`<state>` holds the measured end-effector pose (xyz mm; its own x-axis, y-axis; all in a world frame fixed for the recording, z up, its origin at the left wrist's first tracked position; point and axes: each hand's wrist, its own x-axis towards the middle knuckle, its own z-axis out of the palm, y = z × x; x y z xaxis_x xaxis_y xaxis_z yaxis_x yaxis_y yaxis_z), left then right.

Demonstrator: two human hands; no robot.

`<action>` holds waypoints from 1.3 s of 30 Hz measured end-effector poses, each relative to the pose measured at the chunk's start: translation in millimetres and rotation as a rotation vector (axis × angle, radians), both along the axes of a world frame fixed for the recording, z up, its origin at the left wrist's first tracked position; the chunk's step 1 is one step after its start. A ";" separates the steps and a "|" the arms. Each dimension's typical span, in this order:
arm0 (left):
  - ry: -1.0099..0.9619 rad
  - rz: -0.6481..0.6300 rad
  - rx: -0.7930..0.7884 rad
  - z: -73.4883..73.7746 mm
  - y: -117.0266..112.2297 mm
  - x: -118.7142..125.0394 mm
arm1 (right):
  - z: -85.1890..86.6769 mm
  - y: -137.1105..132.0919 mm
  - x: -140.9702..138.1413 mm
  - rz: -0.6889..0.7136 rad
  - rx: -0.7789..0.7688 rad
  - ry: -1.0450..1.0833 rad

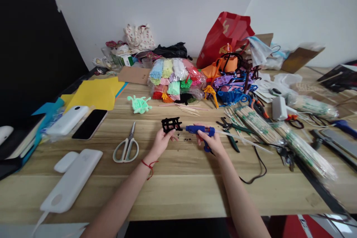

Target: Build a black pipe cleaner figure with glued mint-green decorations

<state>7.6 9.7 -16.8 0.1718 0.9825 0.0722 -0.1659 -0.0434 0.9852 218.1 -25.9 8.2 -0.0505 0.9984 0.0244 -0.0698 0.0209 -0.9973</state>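
Observation:
My left hand (162, 142) is closed on a small black lattice of fuzzy pipe cleaners (171, 123), held just above the table. In my right hand (212, 142) is a blue glue gun (201, 130), its nozzle pointing left close to the lattice's right edge. A long clear glue stick (248, 140) sticks out of the gun's back end. Small black scraps (187, 139) lie on the wood below the nozzle. Beyond my left hand sits a mint-green fuzzy pipe-cleaner figure (140, 104). White-handled scissors (126, 148) lie to the left of that hand.
Bagged coloured pipe cleaners (174, 78) fill the back middle, beside a red bag (225, 37). Pliers (229, 137) and bundled sticks (258, 124) lie to the right. A phone (90, 124), a white power strip (71, 180) and yellow sheets (93, 93) are on the left.

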 end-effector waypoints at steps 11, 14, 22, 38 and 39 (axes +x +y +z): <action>-0.006 0.007 0.002 0.2 -0.2 0.2 | -0.3 -0.4 -1.6 -0.006 -0.028 -0.007; -0.005 0.007 -0.002 1.6 -0.8 0.1 | 2.2 -1.5 -3.1 -0.014 -0.030 -0.010; -0.005 0.019 -0.015 2.6 -1.0 0.8 | 0.0 -2.3 -3.9 -0.006 -0.032 0.035; -0.009 0.015 -0.021 2.4 -1.4 1.2 | 1.3 -2.4 -5.1 -0.039 -0.083 0.029; -0.009 0.016 -0.017 2.3 -1.5 1.2 | 1.0 -2.3 -5.1 -0.042 -0.089 0.030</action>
<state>8.8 8.3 -14.5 0.1554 0.9862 0.0564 -0.1741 -0.0289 0.9843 213.0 -28.2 9.2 -0.0087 0.9980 -0.0632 -0.1003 -0.0638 -0.9929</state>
